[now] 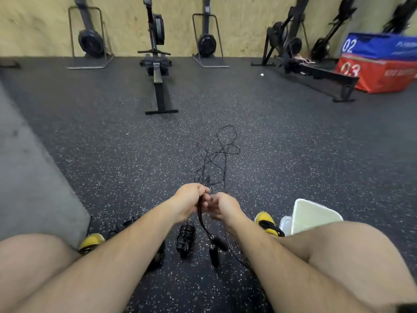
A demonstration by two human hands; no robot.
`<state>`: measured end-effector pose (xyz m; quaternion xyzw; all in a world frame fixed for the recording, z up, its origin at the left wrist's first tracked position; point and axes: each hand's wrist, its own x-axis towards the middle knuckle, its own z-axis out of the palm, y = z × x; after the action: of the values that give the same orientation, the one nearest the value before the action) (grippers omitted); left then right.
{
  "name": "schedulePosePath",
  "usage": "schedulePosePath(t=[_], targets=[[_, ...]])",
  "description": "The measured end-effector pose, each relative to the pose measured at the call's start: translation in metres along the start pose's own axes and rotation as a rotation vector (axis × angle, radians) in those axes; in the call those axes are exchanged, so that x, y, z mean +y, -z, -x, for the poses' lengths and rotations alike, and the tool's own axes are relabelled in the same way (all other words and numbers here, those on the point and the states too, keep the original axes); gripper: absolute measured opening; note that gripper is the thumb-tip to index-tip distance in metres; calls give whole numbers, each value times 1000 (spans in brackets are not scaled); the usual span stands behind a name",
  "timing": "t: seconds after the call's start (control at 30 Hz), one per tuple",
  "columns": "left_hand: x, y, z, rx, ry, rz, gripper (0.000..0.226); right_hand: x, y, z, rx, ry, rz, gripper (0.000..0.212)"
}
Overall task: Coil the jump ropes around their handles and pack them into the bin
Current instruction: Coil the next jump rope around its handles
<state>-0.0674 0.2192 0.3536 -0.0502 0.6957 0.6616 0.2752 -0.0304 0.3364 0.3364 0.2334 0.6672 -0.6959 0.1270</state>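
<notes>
My left hand grips a bunch of thin black jump-rope cords whose loose loops trail forward over the floor. Close beside it, my right hand has its fingers curled round the same cords. From the hands a cord hangs down to two black handles lying between my legs. A jump rope coiled round its handles lies on the floor just left of them. More dark ropes lie partly hidden under my left forearm. The white bin stands by my right knee, partly hidden.
I sit on speckled black rubber floor with bare knees and yellow shoes in view. A grey mat borders the left. Rowing machines stand along the far wall. Blue and red plyo boxes sit at the far right.
</notes>
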Motion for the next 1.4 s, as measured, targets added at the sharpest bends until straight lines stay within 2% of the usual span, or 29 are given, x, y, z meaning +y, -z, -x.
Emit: schedulePosePath(t=[0.07, 0.1, 0.23, 0.3, 0.37, 0.47, 0.53, 0.6, 0.67, 0.73, 0.83, 0.97, 1.07, 1.13, 1.2, 1.3, 1.4], targets=[[5, 4, 12, -59, -25, -49, 30, -21, -1, -3, -9, 13, -148, 21], [9, 6, 18, -81, -38, -59, 29, -30, -4, -6, -31, 39, -122, 22], [31, 16, 30, -100, -107, -59, 24, -73, -13, -11, -94, 237, 252, 24], [40, 28, 28, -95, -131, -85, 20, -96, -18, -8, -117, 295, 287, 23], [48, 41, 26, -62, -168, -173, 20, -115, -24, -5, -139, 366, 254, 24], [65, 59, 25, 75, -308, -283, 20, -137, -35, -4, -168, 478, 212, 24], [81, 69, 23, 158, -421, -267, 23, -138, -39, -10, -191, 428, 204, 22], [97, 79, 19, 232, -502, -238, 26, -127, -42, -13, -249, 312, 310, 28], [105, 84, 14, 235, -542, -195, 28, -108, -48, -18, -355, 320, 537, 32], [107, 89, 8, 222, -553, -167, 27, -97, -60, -23, -372, 377, 628, 21], [102, 100, -2, 212, -543, -113, 34, -102, -72, -36, -237, 475, 654, 11], [82, 109, -8, 108, -386, -166, 43, -127, -74, -38, -31, 653, 620, 24], [67, 108, -6, -24, -372, -332, 28, -144, -69, -33, -79, 667, 438, 22], [62, 107, -9, 7, -396, -409, 21, -149, -67, -34, -103, 650, 336, 18], [64, 105, -12, 79, -417, -366, 17, -151, -65, -37, -84, 655, 297, 21], [77, 102, -9, 155, -509, -386, 21, -146, -57, -39, -130, 583, 307, 17], [90, 105, -6, 207, -611, -517, 27, -131, -52, -34, -270, 538, 460, 11]])
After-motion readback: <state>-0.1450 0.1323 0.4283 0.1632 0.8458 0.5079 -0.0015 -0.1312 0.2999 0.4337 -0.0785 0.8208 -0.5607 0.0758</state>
